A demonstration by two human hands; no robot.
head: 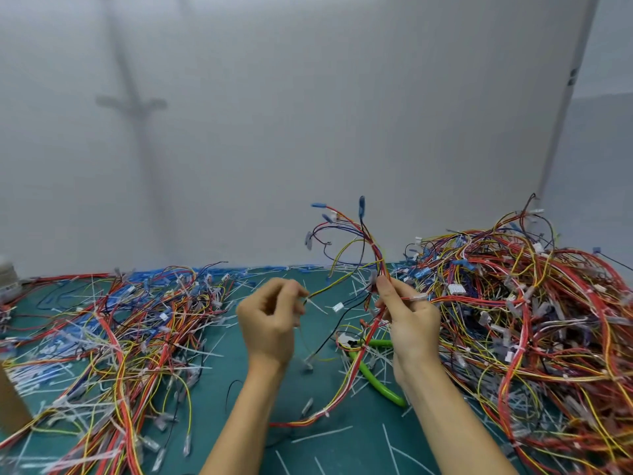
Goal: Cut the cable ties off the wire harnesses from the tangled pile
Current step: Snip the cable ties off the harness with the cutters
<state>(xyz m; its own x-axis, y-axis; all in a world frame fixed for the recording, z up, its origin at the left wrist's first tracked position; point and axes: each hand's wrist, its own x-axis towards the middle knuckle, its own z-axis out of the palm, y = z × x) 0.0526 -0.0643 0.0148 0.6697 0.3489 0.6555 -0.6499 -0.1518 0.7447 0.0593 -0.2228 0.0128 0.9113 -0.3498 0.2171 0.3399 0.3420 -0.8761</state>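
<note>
Grey-white wall panels [308, 114] close off the back of a green counter [342, 450]. On the right side of the counter lies the tangled pile [534, 320] of red, yellow, blue and black wires, heaped high and reaching the frame edge. On the left side, a flatter spread of wires [130, 337] covers the surface. Cut white cable ties [322, 435] lie scattered over the green surface between and under both masses. A brown cardboard piece [10, 402] stands at the left edge.

Both hands are raised above the middle of the counter. The right hand [411, 320] grips one wire harness [363, 241], its fingers [387, 291] curled round the bundle and the thumb pointing up. Above the grip, the harness fans out into loose ends fitted with blue sleeves. Below the grip, it hangs down and loops across the counter near the lower centre.

The left hand [270, 323] is near the right hand but does not touch it. Its fingers [291, 296] are curled, and the thumb and forefinger pinch a yellow wire of the same harness at a small white tie. Blur hides whether that tie is intact.

A pair of cutters [376, 381] with green handles lies on the counter below the right wrist, and neither hand touches it. Its head is partly hidden under wires and ties.
</note>
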